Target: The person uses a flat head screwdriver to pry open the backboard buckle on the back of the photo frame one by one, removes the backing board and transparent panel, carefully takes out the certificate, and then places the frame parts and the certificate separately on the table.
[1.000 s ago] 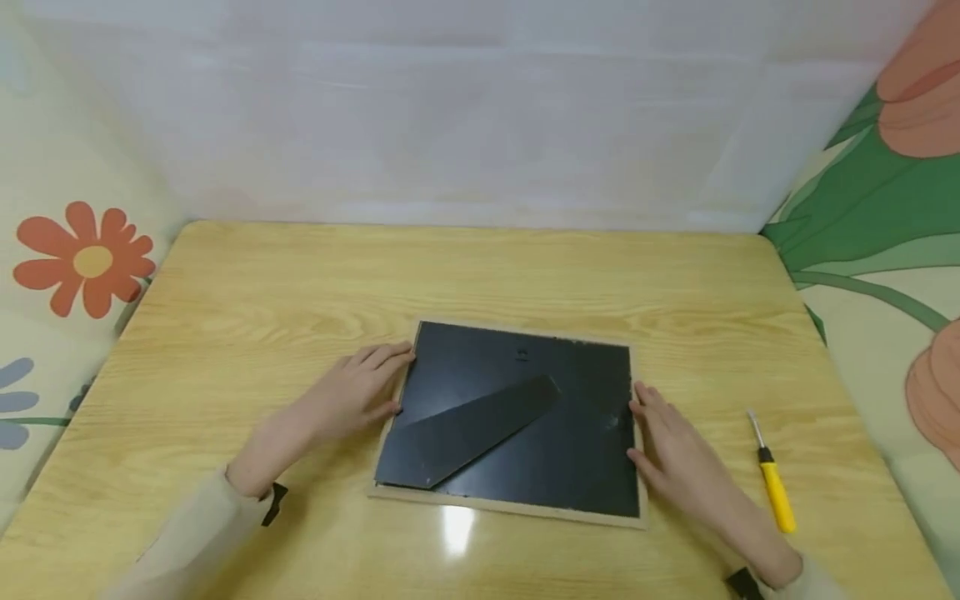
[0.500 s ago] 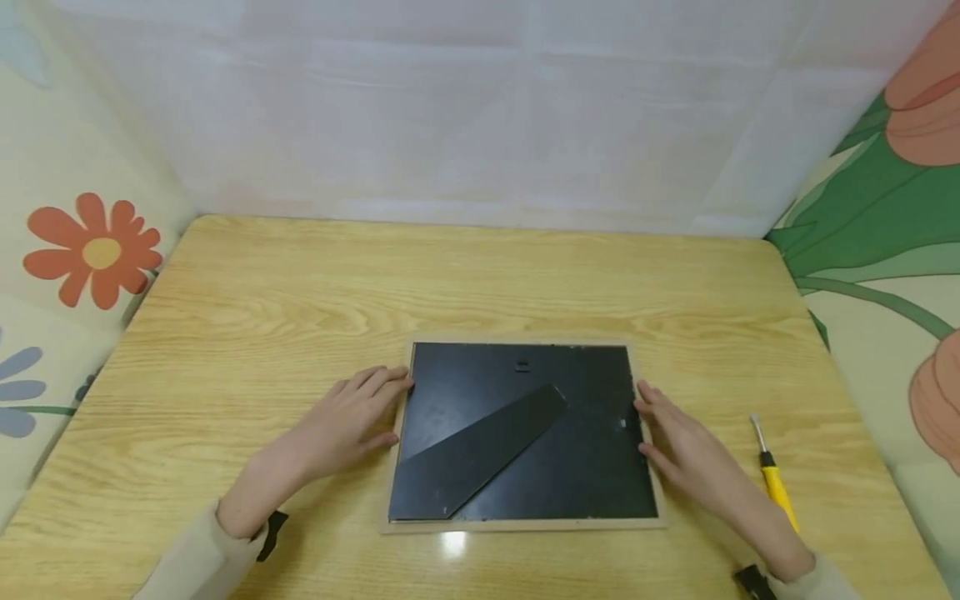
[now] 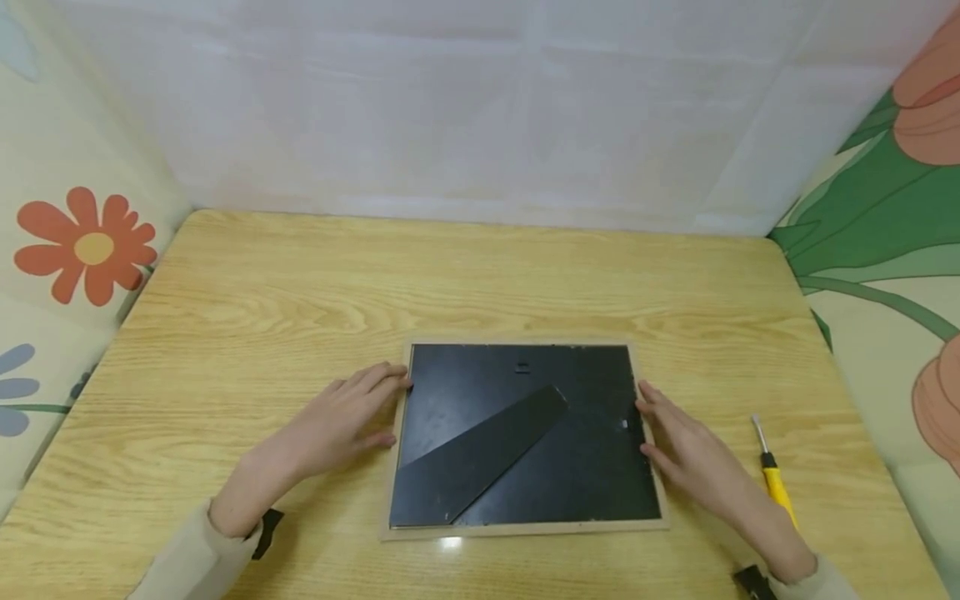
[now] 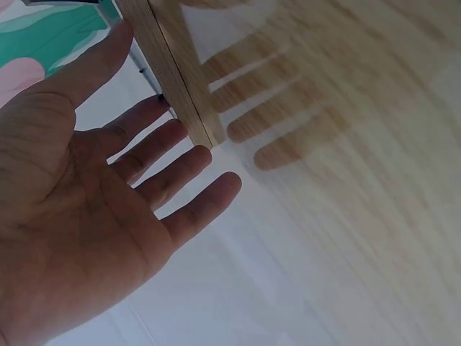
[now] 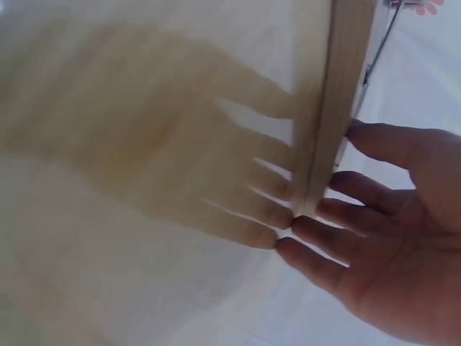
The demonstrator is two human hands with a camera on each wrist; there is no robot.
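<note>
A picture frame [image 3: 517,529] with a pale wood border lies face down on the table. Its black backing board [image 3: 585,467] carries a slanting easel leg [image 3: 480,458] and a small hanger [image 3: 522,367] near the far edge. At the frame's left side, my left hand [image 3: 333,425] touches the border with relaxed fingers, thumb nearer me. My right hand [image 3: 693,450] rests likewise against the right border, fingertips just over the backing's edge. Both wrist views show extended fingers along the frame's wooden side [image 4: 173,72], with the palm of the right hand [image 5: 396,252] in sight.
To the right of my right hand lies a screwdriver [image 3: 774,475] with a yellow handle, partly hidden by the forearm. The wood-grain table [image 3: 465,275] meets a white cloth backdrop [image 3: 450,108] at the back. Flower-patterned panels [image 3: 93,250] stand at both sides.
The frame has turned from a slight tilt to nearly square with the table and slid a little toward me. Both hands stayed at its sides; little moved in the last half second.
</note>
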